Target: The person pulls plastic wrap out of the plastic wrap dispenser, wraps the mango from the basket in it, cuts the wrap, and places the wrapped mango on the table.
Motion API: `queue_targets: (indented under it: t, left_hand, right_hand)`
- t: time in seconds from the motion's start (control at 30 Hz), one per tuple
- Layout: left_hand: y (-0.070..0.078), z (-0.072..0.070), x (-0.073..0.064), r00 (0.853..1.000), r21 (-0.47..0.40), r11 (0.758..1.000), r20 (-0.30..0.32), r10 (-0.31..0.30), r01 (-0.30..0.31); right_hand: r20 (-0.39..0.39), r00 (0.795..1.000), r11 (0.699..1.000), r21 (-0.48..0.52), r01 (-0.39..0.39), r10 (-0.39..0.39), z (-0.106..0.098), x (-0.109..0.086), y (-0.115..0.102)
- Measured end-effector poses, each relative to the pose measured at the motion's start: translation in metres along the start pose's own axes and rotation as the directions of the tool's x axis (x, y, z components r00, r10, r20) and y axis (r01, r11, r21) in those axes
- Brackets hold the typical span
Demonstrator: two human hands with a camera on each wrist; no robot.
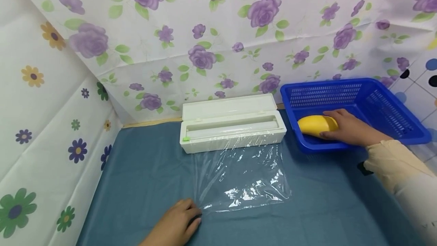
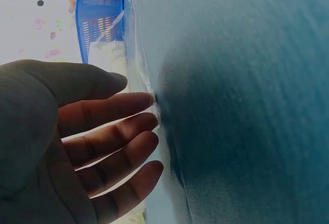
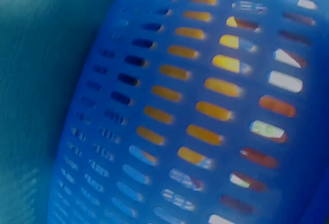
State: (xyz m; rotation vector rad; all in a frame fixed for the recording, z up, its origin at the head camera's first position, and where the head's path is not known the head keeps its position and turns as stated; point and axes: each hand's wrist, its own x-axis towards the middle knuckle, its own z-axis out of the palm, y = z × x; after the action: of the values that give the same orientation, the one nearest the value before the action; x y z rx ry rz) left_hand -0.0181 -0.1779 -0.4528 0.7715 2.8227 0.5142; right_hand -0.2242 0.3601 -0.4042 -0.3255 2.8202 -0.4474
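My right hand (image 1: 345,128) grips a yellow mango (image 1: 315,125) inside the blue basket (image 1: 321,148), thumb on the near side and fingers over the top. Through the slots of the basket wall (image 3: 169,85), the right wrist view shows yellow patches of the mango. My left hand (image 1: 177,221) rests on the cloth at the near left corner of a sheet of clear cling film (image 1: 239,181). Its fingers (image 2: 118,149) are spread and slightly bent, fingertips right at the film's edge. The film runs out over the front of a white dispenser box (image 1: 232,145) with its lid up.
A white film roll (image 1: 235,128) lies in the box, with a green slider (image 1: 186,139) at its left end. Blue-green cloth (image 1: 143,170) covers the table. Flowered sheets (image 1: 218,71) stand behind and at the left. A small dark object (image 1: 364,168) lies beneath the right sleeve.
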Motion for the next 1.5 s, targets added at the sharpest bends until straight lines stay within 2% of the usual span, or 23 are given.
queue_targets:
  t: [0.17, 0.3, 0.47, 0.83, 1.2, 1.5]
  left_hand:
    - [-0.001, -0.001, 0.000, 0.999, -0.020, 0.999, 0.045, -0.024, 0.025]
    - [0.000, -0.002, 0.001, 0.997, -0.022, 0.999, 0.057, -0.046, 0.048]
    - [0.002, -0.003, 0.001, 0.997, -0.021, 0.998, 0.047, -0.058, 0.059]
    - [0.002, -0.003, 0.001, 0.999, 0.002, 0.999, 0.004, -0.042, 0.042]
    - [0.001, -0.002, 0.002, 0.999, 0.014, 0.999, 0.031, -0.045, 0.044]
    - [0.001, -0.001, 0.002, 1.000, 0.049, 0.999, -0.001, 0.000, 0.000]
  right_hand:
    - [0.025, 1.000, 1.000, -0.002, -0.001, 0.001, 0.000, 0.004, 0.003]
    - [0.034, 0.999, 1.000, -0.026, -0.003, 0.004, 0.000, 0.007, 0.005]
    - [0.046, 0.999, 0.999, -0.042, -0.007, 0.009, -0.001, 0.010, 0.006]
    - [0.054, 0.999, 0.999, -0.036, 0.001, 0.001, -0.001, 0.015, 0.007]
    - [-0.067, 0.998, 1.000, -0.006, 0.003, -0.003, -0.003, 0.007, 0.006]
    - [-0.211, 0.977, 0.999, 0.030, 0.029, -0.022, -0.010, -0.007, -0.001]
